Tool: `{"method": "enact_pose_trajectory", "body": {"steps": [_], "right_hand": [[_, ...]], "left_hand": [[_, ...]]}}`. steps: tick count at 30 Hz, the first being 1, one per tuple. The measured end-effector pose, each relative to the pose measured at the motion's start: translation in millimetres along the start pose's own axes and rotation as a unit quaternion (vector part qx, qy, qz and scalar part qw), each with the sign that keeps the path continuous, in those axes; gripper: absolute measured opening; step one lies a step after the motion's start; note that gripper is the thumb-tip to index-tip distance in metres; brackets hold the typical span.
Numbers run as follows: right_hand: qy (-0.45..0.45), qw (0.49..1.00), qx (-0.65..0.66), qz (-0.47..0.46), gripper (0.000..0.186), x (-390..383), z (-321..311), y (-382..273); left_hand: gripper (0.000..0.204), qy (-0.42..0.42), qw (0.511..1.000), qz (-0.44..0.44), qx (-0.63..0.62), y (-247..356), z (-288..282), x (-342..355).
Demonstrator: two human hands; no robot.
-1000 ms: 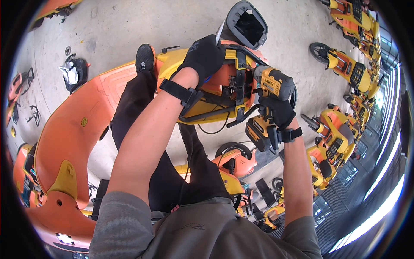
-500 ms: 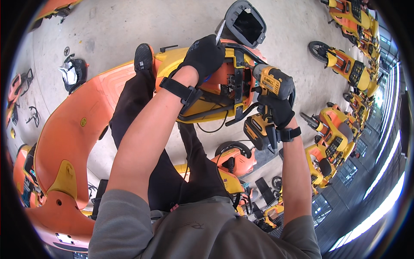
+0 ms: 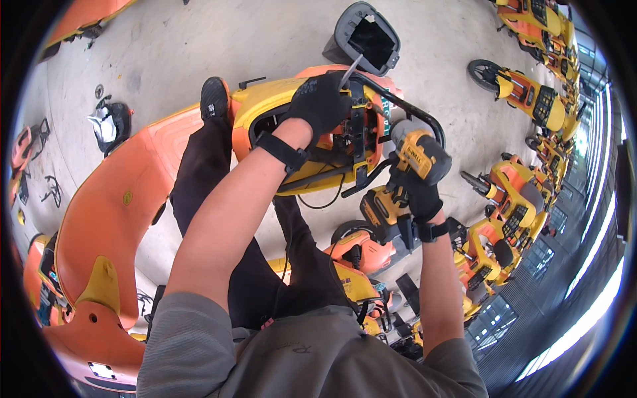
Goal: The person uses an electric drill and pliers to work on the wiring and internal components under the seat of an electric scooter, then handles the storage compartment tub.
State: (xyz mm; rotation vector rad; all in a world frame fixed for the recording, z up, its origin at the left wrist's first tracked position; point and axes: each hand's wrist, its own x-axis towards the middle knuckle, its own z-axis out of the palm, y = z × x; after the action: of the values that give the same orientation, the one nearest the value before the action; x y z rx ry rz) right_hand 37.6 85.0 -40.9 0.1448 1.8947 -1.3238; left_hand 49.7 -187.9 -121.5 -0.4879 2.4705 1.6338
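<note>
Head view: I locate the yellow-and-black power drill (image 3: 423,158) at the right side of the yellow-and-orange scooter (image 3: 259,101), its nose near the black frame rail (image 3: 418,113); I cannot tell whether the two touch. The gloved right hand (image 3: 419,194) is wrapped around the pistol grip, between motor housing and battery pack (image 3: 379,211). The gloved left hand (image 3: 320,103), above the open scooter body, is curled around a silver bar (image 3: 352,71) that projects past the knuckles; the fingertips are hidden.

Handling: I rate the drill as rigid and fairly heavy, weighted at both ends. Hold the grip high, just behind the nose. I judge the bar thin, stiff and somewhat slippery; grasp it firmly at mid-length.
</note>
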Motion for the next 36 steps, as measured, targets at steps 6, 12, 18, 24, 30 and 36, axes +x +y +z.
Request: {"method": "enact_pose_trajectory", "body": {"steps": [6,12,18,24,30,36], "right_hand": [[0.037,0.999,-0.011,0.014,0.040,-51.0,1.4,44.1],[0.082,0.960,-0.247,-0.108,0.031,-92.5,21.5,70.2],[0.160,0.980,-0.057,-0.100,0.035,-123.4,31.2,125.7],[0.132,0.956,-0.215,-0.149,0.034,-137.7,22.5,110.0],[0.111,0.923,-0.314,-0.193,0.034,-138.2,22.5,96.6],[0.090,0.894,-0.380,-0.220,0.034,-145.4,27.5,84.2]], "left_hand": [[0.027,-0.051,0.997,-0.005,0.056,24.0,27.5,1.3],[0.030,0.028,0.992,0.033,0.121,13.8,73.2,12.2],[0.023,0.035,0.977,0.059,0.201,20.1,80.7,19.4],[0.016,0.017,0.973,0.075,0.219,18.8,74.5,17.2],[0.015,0.083,0.975,0.118,0.170,15.8,65.0,26.0],[0.021,0.019,0.998,-0.056,-0.018,43.4,19.6,6.6]]}}
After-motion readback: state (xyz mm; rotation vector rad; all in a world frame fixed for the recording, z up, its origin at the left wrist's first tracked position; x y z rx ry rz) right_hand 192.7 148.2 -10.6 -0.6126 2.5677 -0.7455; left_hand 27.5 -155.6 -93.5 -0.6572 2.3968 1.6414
